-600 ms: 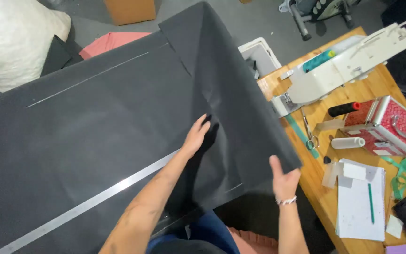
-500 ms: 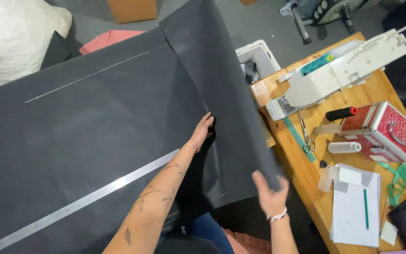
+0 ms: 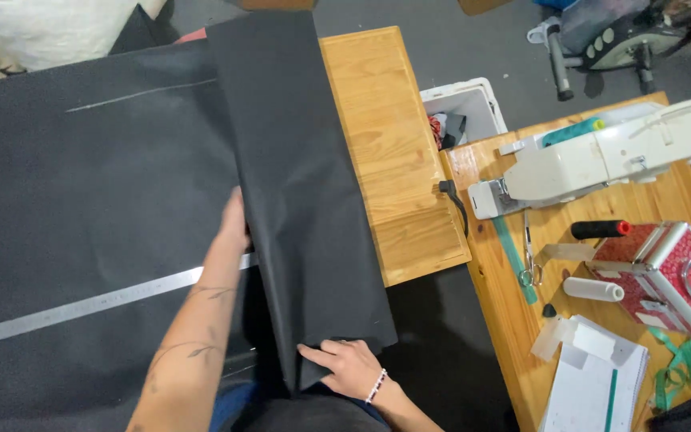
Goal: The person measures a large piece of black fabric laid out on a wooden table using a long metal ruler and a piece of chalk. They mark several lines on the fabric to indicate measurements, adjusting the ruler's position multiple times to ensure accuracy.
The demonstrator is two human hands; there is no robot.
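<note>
Fingers of the left hand [image 3: 235,224] lie flat along the folded black fabric [image 3: 301,184] — right hand [image 3: 345,364] fingers spread, pressing its near-edge corner on the desk [image 3: 393,152].

Left hand [image 3: 234,226] extended forward, palm down, forearm tattooed; right hand [image 3: 344,365] flat, fingers spread, wrist braceleted.

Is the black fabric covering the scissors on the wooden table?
No, the scissors lie uncovered beside the sewing machine, well to the right of the folded fabric.
</note>
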